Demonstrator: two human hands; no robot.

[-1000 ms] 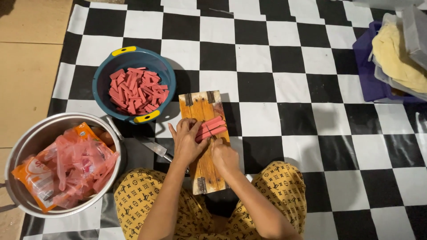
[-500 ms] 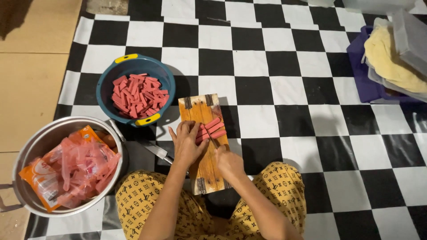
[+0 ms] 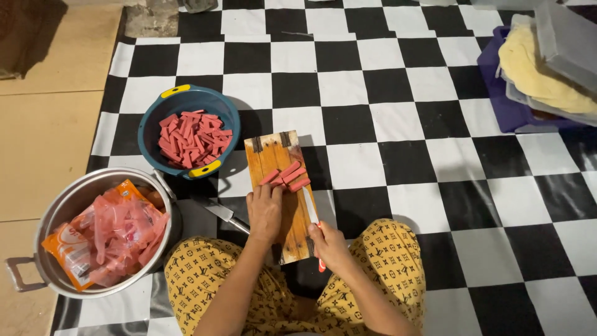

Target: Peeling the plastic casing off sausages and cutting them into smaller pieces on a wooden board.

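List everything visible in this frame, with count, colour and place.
cutting board: one, orange-brown wood, on the mat in front of the knees
sausage pieces: a few, pink-red, on the board
blue bowl: one, yellow handles, left of the board, full of cut pink-red sticks
metal pot: one, silver, lower left, holding pink and orange wrappers
spare knife: one, steel blade, on the mat between pot and board
checkered mat: one, black and white, over the floor
plastic tubs: stacked, purple and clear, upper right, with pale yellow sheets
left hand: resting on the board by the pieces
right hand: holding a red-handled knife
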